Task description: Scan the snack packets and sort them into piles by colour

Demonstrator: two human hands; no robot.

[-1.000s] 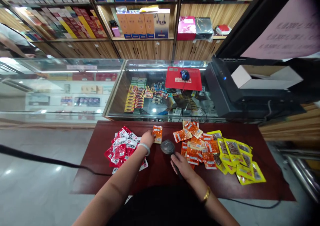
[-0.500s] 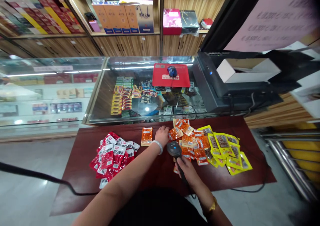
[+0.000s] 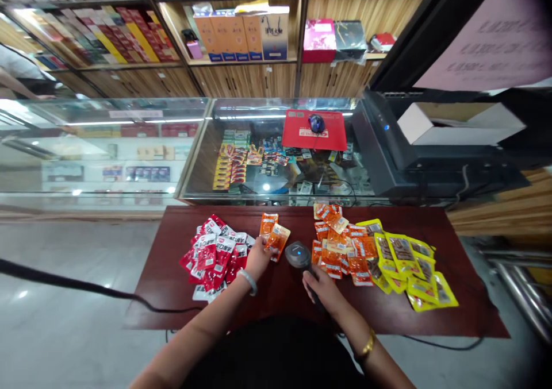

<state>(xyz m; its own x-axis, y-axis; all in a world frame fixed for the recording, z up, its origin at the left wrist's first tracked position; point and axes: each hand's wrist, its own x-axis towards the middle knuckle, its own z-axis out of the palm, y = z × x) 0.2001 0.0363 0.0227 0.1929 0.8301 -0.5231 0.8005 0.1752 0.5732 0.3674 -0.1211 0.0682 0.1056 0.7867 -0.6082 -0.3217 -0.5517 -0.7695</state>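
Two orange packets; scanner close right; red pile left

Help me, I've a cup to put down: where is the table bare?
The tabletop is bare beyond the yellow packets and left of the red-and-white packets. Crowded where the orange pile meets the yellow, and mid-table, around left hand, right hand and scanner.

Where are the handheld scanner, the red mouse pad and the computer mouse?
Handheld scanner (image 3: 298, 254): head view, on its rounded end.
Red mouse pad (image 3: 292, 134): head view, bare left part.
Computer mouse (image 3: 317, 123): head view, its top.
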